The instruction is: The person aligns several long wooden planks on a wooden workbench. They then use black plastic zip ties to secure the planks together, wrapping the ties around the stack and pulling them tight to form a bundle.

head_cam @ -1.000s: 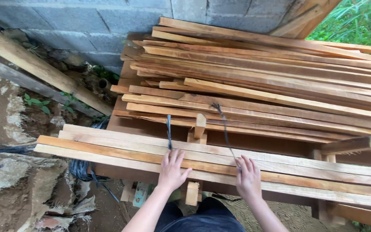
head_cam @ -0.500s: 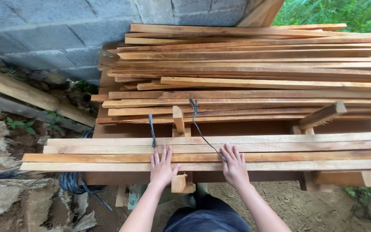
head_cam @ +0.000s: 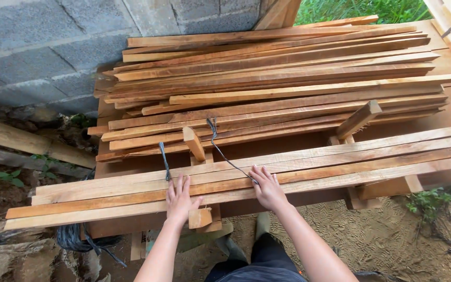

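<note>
Both hands lie flat with fingers spread, gripping nothing, on the near bundle of slats [head_cam: 309,169]: the left hand [head_cam: 179,198] and the right hand [head_cam: 268,189]. Two dark strap ends [head_cam: 164,159] stand up loose just behind this bundle, so it looks gathered but not yet tied. Behind the bundle a big pile of slats [head_cam: 277,78] lies unsorted before the block wall [head_cam: 53,47].

Soft, even daylight falls from above — no glare, only faint shadows under the wooden slats [head_cam: 267,172] and beside both hands. The frame is sharp at the centre, while the wide lens bows straight lines near the edges — the cinder-block wall [head_cam: 53,47] curves slightly.
</note>
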